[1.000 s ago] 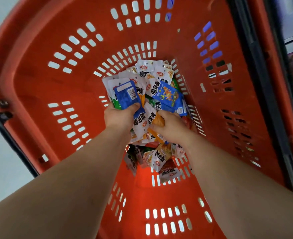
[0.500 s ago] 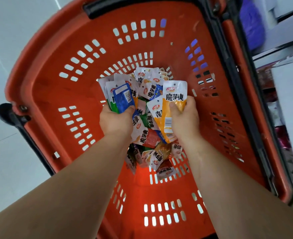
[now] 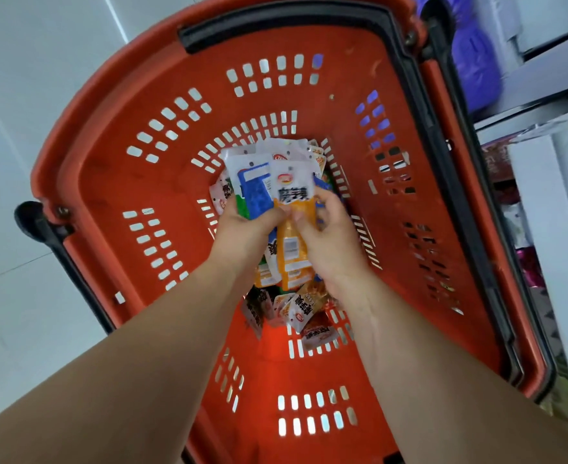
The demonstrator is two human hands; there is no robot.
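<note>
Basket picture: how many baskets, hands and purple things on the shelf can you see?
Red basket: 1
Hands: 2 (left hand, right hand, both gripping snack packets)
Purple thing: 1
Total: 4

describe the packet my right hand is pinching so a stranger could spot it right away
Look into the red basket, where two hands meet above a heap of snack packets. The right hand pinches the orange packet, just right of the blue packet in the left hand. Unlike its blue neighbour, it has a white top with bold black characters over an orange-yellow body.
</note>
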